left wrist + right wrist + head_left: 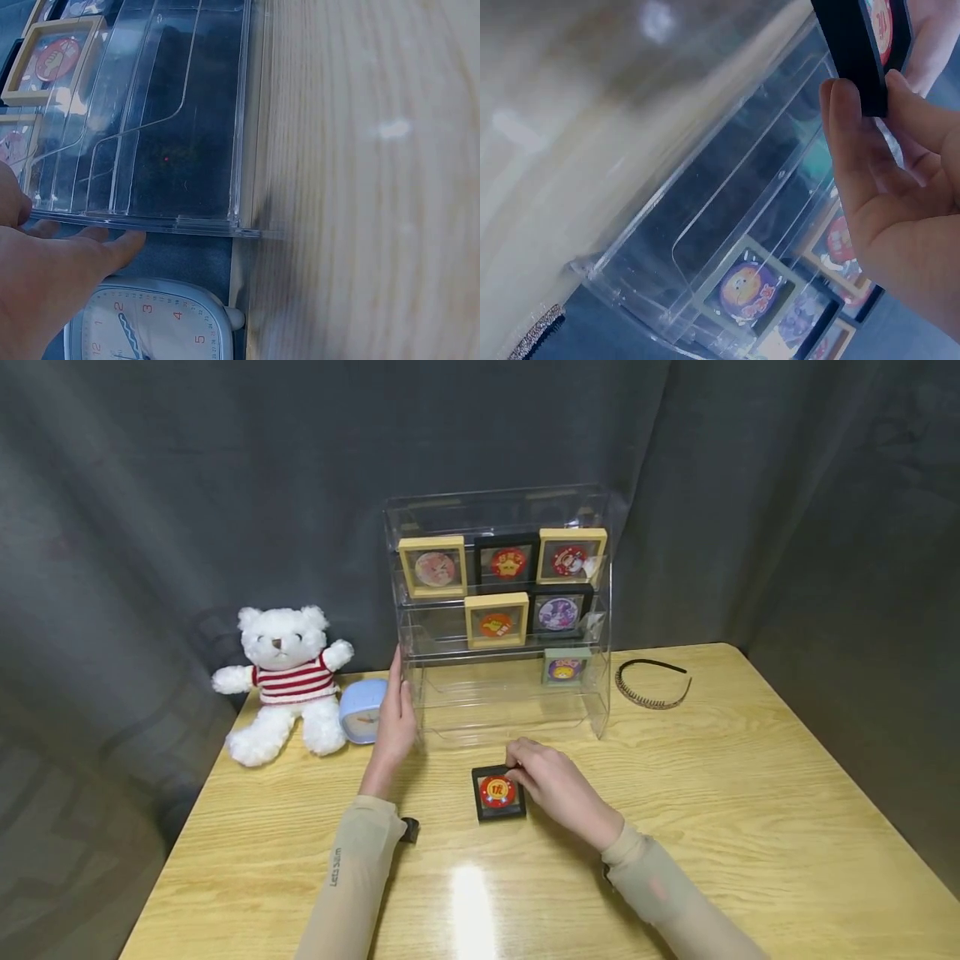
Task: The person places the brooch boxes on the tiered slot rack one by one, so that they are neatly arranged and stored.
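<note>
My right hand (558,781) pinches a small black square display frame (498,814) by its upper right corner. Inside that frame is a round red badge with a gold centre. The right wrist view shows the black frame (851,56) edge-on between thumb and fingers. A clear acrylic tiered stand (495,693) rises behind it. Flat against the stand's left side, my left hand (396,718) rests with its fingers extended; in the left wrist view the fingertips touch the clear side panel (180,223).
Wooden-coloured, black and green badge frames (497,622) stand on the tiers. Left of the stand are a blue alarm clock (358,706) and a white teddy bear (281,647) in a striped sweater. A headband (652,703) lies at the right. Dark curtains (495,427) hang behind the table.
</note>
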`<control>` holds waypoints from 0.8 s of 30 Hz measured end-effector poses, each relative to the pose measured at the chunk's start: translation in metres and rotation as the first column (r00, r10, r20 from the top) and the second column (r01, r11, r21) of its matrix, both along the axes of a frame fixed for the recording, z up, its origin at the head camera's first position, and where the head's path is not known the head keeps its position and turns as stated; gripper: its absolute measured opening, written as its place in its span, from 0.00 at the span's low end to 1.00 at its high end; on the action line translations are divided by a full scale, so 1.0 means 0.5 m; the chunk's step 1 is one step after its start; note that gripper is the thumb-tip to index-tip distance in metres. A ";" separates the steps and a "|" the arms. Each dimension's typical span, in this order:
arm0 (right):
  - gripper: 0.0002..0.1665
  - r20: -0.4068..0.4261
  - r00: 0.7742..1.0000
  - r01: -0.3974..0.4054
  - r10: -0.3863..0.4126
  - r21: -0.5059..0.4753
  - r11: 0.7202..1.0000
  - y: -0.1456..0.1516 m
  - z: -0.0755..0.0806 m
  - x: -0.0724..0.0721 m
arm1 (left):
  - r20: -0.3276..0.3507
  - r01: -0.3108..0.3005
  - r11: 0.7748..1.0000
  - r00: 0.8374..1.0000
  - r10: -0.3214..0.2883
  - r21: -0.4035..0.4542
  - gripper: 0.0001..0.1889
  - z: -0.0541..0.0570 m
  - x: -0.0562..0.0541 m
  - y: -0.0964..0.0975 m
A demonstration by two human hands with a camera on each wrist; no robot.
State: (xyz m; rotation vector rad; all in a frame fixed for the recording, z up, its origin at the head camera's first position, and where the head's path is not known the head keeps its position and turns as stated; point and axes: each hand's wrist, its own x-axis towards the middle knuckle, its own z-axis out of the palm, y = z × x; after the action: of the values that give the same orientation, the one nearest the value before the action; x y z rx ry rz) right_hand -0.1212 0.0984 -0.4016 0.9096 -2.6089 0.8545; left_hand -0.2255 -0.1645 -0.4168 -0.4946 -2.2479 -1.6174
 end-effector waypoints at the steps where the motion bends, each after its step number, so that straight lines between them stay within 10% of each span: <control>1: 0.15 -0.004 1.000 0.003 -0.003 -0.007 1.000 0.002 0.003 -0.004 | 0.002 0.002 1.000 1.000 -0.002 0.002 0.30 0.001 0.001 0.000; 24: 0.12 -0.152 0.963 0.198 -0.225 -0.175 0.964 0.050 0.111 -0.117 | 0.047 -0.015 1.000 0.999 0.016 -0.014 0.31 0.003 0.003 -0.003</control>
State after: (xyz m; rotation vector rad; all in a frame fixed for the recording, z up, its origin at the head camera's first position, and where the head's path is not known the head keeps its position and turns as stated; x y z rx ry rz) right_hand -0.1796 0.1232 -0.3462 0.6179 -2.3979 0.8706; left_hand -0.2240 -0.1659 -0.4153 -0.4454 -2.2925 -1.6237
